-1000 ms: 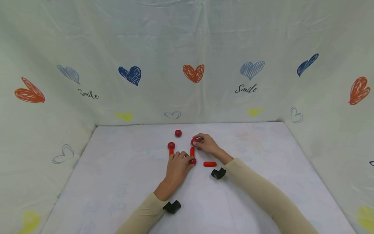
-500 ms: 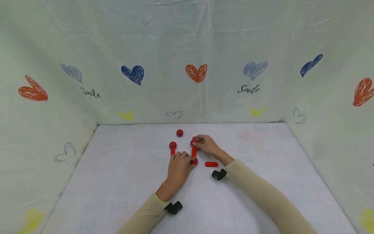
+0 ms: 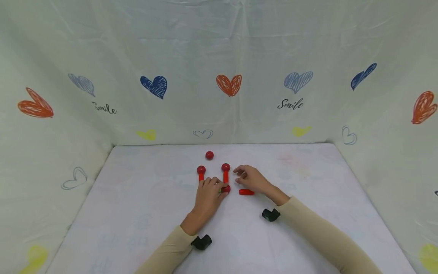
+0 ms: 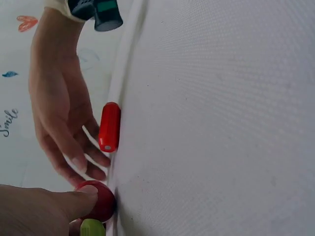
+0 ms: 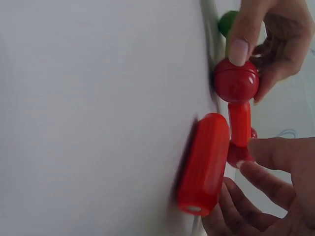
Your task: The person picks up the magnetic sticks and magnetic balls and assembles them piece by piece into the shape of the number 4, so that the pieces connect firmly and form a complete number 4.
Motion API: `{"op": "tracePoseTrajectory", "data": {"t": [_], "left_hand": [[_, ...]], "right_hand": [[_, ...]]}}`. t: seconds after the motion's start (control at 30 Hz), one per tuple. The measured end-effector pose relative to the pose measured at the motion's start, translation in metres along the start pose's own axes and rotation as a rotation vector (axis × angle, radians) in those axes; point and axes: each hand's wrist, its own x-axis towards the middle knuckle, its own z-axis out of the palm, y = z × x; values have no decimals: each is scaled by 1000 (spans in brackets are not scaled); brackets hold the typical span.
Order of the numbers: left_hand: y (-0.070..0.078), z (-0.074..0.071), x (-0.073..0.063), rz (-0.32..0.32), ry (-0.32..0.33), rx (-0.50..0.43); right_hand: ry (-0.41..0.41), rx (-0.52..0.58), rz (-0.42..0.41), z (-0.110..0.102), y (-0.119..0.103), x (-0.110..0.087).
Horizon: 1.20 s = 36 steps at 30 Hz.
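My left hand (image 3: 207, 196) pinches a red ball (image 5: 236, 81) between thumb and fingers. From that ball a red rod (image 3: 226, 177) runs away to a second red ball (image 3: 225, 167) at its far end. A light green rod (image 4: 92, 227) meets the pinched ball from the left, partly under the hand, with a green ball (image 5: 227, 23) beyond it. Right of the far ball, my right hand (image 3: 254, 180) hovers with loosely bent fingers and nothing in them. A loose red rod (image 3: 246, 192) lies on the table just below that hand.
Left of the joined rod, another red ball (image 3: 201, 169) sits on a red rod (image 3: 201, 177) whose near end my left hand hides. A single red ball (image 3: 209, 155) lies farther back on the white table (image 3: 137, 198). A printed cloth wall (image 3: 178, 114) rises behind.
My right hand set its red ball against the far end of the red rod, let go, and moved right and nearer toward the loose rod. The left hand kept its pinch.
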Motion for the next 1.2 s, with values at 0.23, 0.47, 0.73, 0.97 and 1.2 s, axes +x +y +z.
{"op": "tracePoseTrajectory", "data": {"t": [0.23,0.47,0.73,0.97,1.2], "left_hand": [[-9,-4,0,59,-26,7],[-15,-7,1,99,-18,-8],[-18,-6,2,117,-36,13],[-17,-6,2,118,-49,8],[-17,-6,3,110,-69,5]], "right_hand": [[-36,-115,-70,-1,4,-32],[-23,-143,-69,3,0,-39],[7,-15,-17,14,-6,-45],[-11,226,95,29,-15,-53],[4,359,151,42,-20,-57]]}}
